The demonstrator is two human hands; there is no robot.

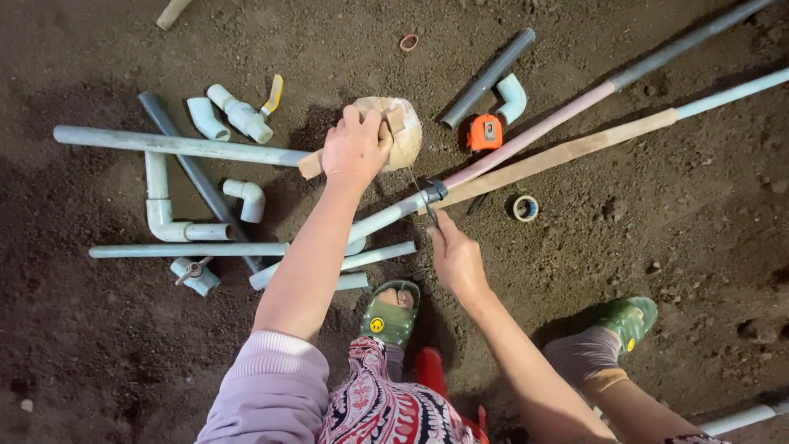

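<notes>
Head view, looking down on bare brown soil ground [657, 247].

Left hand [355, 150]: grip clamped over a round tan bundle wrapped in clear plastic [403, 136], thumb and fingers pressing small tan strips [311, 164] against its near side.

Right hand [456, 259]: grip pinched together on a thin dark tool [431, 215], its tip touching a dark clamp-like joint [436, 191] on a long grey plastic pipe [386, 218]; kind of tool too small to tell. Beyond the joint, away from this grip, two long pipes running up and to the right: a pinkish pipe with a dark far end [567, 111] and a tan-wrapped pipe with a pale far end [592, 144].

Just past the joint: orange tape measure [485, 131], white elbow fitting [513, 97], short dark grey pipe [489, 78], small roll of white tape [525, 208].

Left of the left-hand grip: long grey pipe lying crosswise [177, 145], white valve with yellow handle [242, 113], several white elbows and pipe offcuts [246, 197].

Below both grips: green sandals, left [390, 312] and right [629, 319]; lilac sleeve [267, 386].
</notes>
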